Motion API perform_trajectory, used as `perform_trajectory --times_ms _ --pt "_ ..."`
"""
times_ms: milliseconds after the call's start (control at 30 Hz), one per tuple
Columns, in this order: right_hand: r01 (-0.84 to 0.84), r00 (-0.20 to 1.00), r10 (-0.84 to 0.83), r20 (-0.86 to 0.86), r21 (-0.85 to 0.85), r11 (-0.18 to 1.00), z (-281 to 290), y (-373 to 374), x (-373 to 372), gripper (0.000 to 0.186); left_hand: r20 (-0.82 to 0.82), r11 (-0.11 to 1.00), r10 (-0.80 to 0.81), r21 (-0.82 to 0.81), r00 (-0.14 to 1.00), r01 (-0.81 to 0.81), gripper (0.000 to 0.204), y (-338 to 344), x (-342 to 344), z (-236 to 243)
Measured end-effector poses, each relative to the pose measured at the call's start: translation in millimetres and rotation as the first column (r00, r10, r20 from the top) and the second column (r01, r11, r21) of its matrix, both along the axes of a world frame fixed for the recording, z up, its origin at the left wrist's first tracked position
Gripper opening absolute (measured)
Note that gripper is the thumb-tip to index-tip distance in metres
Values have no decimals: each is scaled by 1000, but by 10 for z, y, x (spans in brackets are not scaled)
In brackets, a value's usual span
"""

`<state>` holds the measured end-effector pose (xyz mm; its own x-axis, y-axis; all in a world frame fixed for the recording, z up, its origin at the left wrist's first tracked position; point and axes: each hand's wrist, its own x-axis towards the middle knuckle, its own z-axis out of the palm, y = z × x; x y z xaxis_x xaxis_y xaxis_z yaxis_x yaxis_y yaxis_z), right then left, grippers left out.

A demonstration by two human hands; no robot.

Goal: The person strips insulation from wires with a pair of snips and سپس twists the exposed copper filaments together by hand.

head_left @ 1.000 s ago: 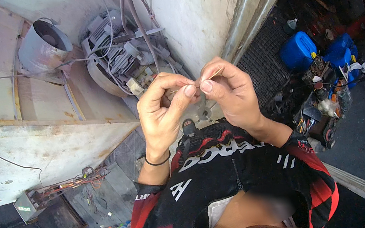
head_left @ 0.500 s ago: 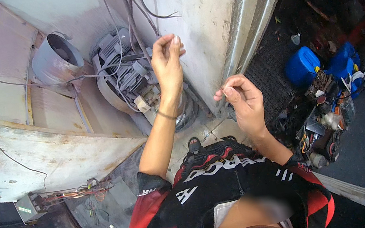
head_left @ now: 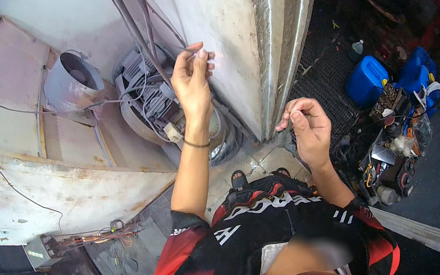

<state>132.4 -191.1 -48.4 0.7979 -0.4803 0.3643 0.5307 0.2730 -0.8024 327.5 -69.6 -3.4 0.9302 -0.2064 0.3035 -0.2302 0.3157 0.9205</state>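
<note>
My left hand (head_left: 192,79) is raised beside the pale wall, its fingers closed on a thin dark cable (head_left: 168,27) that comes down from above. The cable's tip is hidden among the fingers and blurred. Lower and to the right, my right hand (head_left: 309,127) is held in a pinch, thumb against the forefinger. Whatever lies in that pinch is too small to make out. Just left of my left hand, thicker grey cables (head_left: 144,40) hang in front of a dusty electric motor (head_left: 151,93).
A pale pillar (head_left: 254,64) with metal edging rises between my hands. At the left are a round metal duct (head_left: 72,80) and a curved panel (head_left: 66,172). Blue jerrycans (head_left: 366,81) and a heap of tools and parts (head_left: 390,154) lie at the right.
My view has shifted slightly. The cable with the frayed end, earlier standing out above my left hand, no longer shows apart from it. My right hand has moved a little right and down, still pinched.
</note>
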Motion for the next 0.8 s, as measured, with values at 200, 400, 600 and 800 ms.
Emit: perform_trajectory --times_ms 200,400,600,800 --pt "-86 991 94 101 -77 993 203 -67 109 13 -106 980 -176 -109 979 164 20 441 -623 39" --pt "-163 976 178 125 -122 979 405 36 362 12 -73 986 -159 -71 985 154 21 700 -811 200" --pt "-183 969 183 164 -17 983 445 151 473 12 -103 972 -213 -121 972 200 17 694 -708 66" --pt "-66 997 60 54 119 991 81 137 259 10 -38 882 -461 92 887 463 45 361 -1082 -523"
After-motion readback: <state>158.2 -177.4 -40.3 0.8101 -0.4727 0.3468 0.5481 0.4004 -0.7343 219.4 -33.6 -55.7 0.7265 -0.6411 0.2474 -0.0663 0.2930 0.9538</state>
